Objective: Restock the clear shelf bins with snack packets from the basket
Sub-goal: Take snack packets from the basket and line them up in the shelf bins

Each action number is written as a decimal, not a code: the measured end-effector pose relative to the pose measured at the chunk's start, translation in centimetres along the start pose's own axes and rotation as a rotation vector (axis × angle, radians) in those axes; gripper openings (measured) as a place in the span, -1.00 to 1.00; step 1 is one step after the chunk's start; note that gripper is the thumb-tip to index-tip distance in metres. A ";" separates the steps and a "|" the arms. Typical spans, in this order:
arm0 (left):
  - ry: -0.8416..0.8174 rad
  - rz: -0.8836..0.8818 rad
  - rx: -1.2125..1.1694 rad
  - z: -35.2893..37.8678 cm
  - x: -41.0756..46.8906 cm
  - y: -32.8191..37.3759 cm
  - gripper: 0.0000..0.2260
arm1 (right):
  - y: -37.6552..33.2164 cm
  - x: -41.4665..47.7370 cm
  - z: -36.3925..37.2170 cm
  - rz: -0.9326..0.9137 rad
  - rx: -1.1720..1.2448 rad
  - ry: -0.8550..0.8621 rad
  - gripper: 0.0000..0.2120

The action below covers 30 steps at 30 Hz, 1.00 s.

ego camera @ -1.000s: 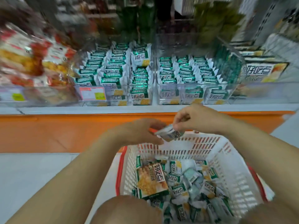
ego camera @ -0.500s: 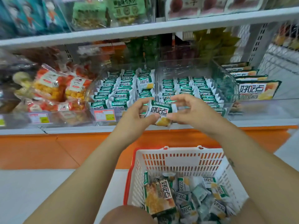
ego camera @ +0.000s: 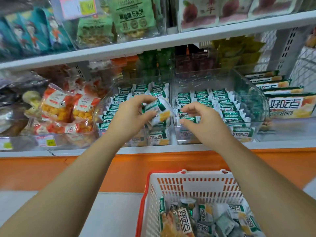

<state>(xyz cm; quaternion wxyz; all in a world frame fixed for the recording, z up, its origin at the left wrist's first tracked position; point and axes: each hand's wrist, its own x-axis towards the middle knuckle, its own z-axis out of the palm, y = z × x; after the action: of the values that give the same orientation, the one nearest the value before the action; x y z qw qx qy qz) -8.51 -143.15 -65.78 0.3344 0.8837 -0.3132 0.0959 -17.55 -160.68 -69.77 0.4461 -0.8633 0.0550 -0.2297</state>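
Left bin point(ego camera: 101, 108) and right bin point(ego camera: 257, 101) are being kept abreast on the shelf point(ego camera: 282, 144), the basket point(ego camera: 188, 175) below, in front.

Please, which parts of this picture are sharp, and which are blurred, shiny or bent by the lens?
Head view: the packet in the left hand is motion-smeared, the basket rim sharper; head view, the shelf edge bows slightly from the wide lens; head view, the bin wall shows pale glare.

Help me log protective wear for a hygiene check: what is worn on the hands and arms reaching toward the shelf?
The left hand and right hand are bare: no gloves, rings, watch or bracelets show. Both forearms are uncovered to the frame's edge, with no sleeve in view.
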 end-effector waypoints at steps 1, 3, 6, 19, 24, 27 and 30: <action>0.051 -0.018 0.014 -0.1 1.1 -0.3 -0.70 | 0.6 0.1 -0.1 0.024 -0.089 0.005 -0.77; 0.105 -0.047 0.037 0.3 3.5 -1.1 -0.69 | 1.7 0.2 -0.1 0.085 -0.269 -0.035 -0.66; 0.050 -0.060 0.107 2.1 7.2 -2.6 -0.68 | 2.6 0.1 0.5 0.119 -0.517 -0.142 -0.69; -0.182 -0.115 0.255 7.6 14.5 -5.9 -0.84 | 3.7 0.9 2.0 0.100 -0.644 -0.164 -0.70; -0.221 -0.111 0.354 7.0 14.3 -6.0 -0.80 | 3.6 0.7 2.1 0.078 -0.635 -0.155 -0.72; -0.198 -0.113 0.443 5.9 12.9 -4.9 -0.68 | 3.7 0.2 1.9 0.034 -0.578 -0.117 -0.69; 0.006 -0.015 0.313 5.1 9.5 -4.0 -0.72 | 4.1 -0.8 1.8 -0.096 -0.505 0.023 -0.73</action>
<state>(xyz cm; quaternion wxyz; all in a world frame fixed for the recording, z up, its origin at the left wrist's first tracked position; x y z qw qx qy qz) 1.16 -148.81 -68.17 0.1943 0.9271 -0.2866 0.1436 -17.03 -161.48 -74.20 0.2045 -0.9462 0.0743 -0.2393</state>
